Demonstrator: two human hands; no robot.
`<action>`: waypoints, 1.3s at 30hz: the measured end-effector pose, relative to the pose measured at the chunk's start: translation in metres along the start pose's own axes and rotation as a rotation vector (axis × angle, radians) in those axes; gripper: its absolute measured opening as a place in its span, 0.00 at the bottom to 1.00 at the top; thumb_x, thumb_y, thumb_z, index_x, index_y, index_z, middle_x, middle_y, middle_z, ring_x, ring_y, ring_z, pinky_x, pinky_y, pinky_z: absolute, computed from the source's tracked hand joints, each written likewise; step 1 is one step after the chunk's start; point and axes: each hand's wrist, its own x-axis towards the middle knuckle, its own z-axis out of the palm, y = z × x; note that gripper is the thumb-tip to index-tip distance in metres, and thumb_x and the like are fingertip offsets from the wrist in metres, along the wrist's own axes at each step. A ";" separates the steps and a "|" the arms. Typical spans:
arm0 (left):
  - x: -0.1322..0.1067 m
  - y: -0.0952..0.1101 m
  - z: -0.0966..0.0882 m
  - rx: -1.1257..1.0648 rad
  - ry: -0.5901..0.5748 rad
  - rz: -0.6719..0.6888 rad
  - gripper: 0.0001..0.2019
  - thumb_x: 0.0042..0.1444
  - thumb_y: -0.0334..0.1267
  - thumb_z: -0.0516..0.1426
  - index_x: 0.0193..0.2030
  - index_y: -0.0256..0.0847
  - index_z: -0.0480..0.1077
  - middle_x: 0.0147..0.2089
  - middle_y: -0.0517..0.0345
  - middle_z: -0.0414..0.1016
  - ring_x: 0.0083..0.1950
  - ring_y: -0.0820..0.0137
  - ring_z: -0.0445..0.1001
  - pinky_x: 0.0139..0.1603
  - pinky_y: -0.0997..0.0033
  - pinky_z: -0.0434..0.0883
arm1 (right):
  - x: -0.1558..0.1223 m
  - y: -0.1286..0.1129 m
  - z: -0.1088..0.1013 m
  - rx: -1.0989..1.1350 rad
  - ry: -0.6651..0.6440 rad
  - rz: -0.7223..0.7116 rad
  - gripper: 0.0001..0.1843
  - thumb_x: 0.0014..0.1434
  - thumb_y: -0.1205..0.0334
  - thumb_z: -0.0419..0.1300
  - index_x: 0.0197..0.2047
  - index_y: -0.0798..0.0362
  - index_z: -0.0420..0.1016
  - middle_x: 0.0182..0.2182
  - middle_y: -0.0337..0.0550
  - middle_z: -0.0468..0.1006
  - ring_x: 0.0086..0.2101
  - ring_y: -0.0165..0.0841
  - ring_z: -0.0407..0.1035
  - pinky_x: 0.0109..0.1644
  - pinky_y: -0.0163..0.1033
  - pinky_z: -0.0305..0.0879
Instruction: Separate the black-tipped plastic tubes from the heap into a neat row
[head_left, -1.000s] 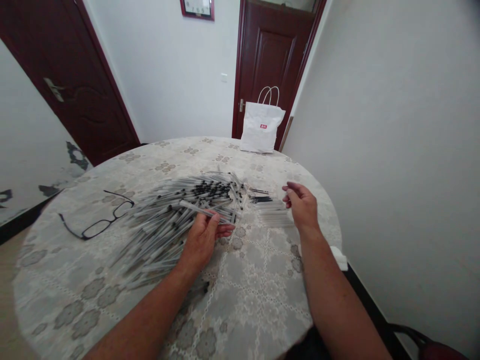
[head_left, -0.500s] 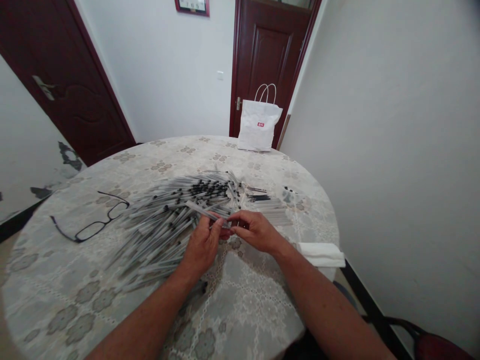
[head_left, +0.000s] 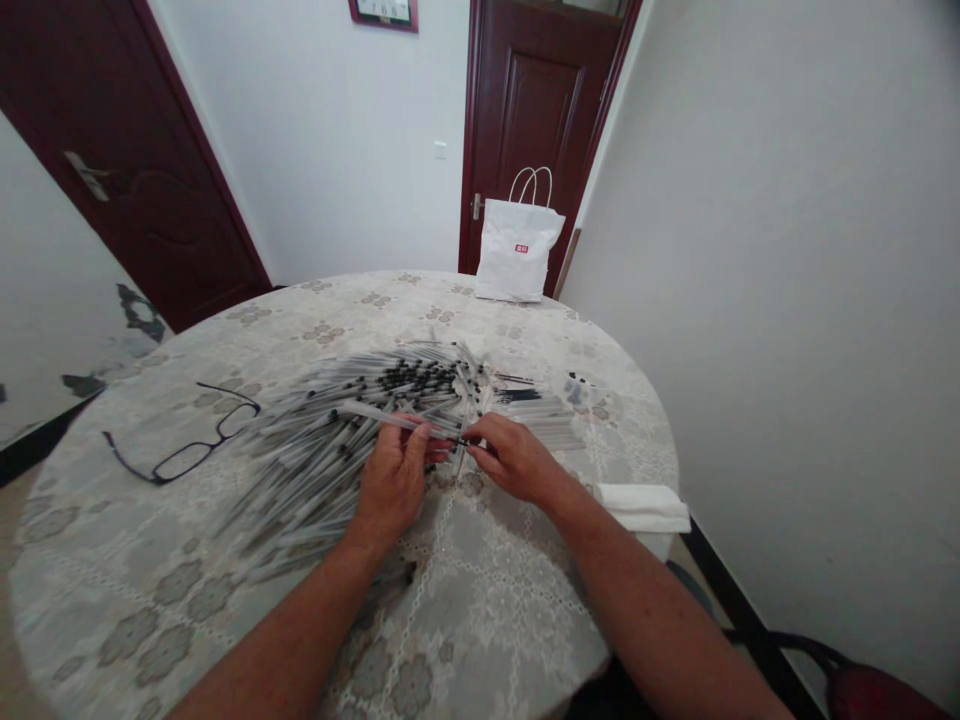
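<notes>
A: What could go wrong?
B: The translucent tubes (head_left: pixel 366 411), gripped in the left hand's (head_left: pixel 396 468) fingers above the heap of black-tipped tubes (head_left: pixel 311 470), might splay if that hold slackens, or if the right hand (head_left: pixel 511 455), fingers apparently pinching a black tip (head_left: pixel 460 441), pushes askew.
A: Orientation?
B: Long axis crosswise; far-left end over the heap, near-right end pointing away from it.
</notes>
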 end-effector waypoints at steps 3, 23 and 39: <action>-0.002 0.001 0.000 0.017 0.000 0.019 0.14 0.65 0.50 0.54 0.47 0.43 0.65 0.42 0.53 0.78 0.38 0.62 0.81 0.40 0.60 0.79 | 0.000 -0.003 0.000 -0.023 -0.030 -0.014 0.08 0.67 0.67 0.57 0.49 0.52 0.73 0.40 0.44 0.75 0.41 0.34 0.68 0.46 0.36 0.62; -0.006 0.008 0.000 0.093 -0.098 0.030 0.13 0.64 0.49 0.55 0.44 0.41 0.70 0.37 0.55 0.80 0.39 0.63 0.81 0.42 0.64 0.76 | 0.053 0.095 -0.054 -0.822 -0.402 0.505 0.16 0.67 0.71 0.51 0.51 0.55 0.78 0.47 0.56 0.78 0.49 0.40 0.75 0.51 0.38 0.64; -0.010 0.024 -0.002 0.106 -0.162 -0.050 0.13 0.64 0.46 0.55 0.47 0.39 0.71 0.31 0.59 0.76 0.31 0.68 0.77 0.36 0.70 0.72 | 0.042 0.083 -0.049 -0.774 -0.295 0.583 0.17 0.66 0.71 0.51 0.50 0.57 0.79 0.46 0.60 0.80 0.48 0.41 0.76 0.53 0.40 0.66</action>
